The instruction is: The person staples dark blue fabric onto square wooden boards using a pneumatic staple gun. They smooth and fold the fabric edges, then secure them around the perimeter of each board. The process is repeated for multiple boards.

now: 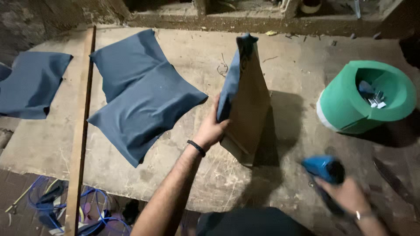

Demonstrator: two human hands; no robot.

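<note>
While three blue cushions (pixel 146 105) lie flat, left hand (pixel 213 127) fingers pinch one upright board (pixel 247 109), right hand (pixel 348 194) grips one blue tool (pixel 323 168)

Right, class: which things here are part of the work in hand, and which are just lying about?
In hand:
- left hand holds an upright board with blue fabric over it
- right hand grips a blue tool

Lying about:
- two blue cushions
- green tub of small metal pieces
- worktable
</note>
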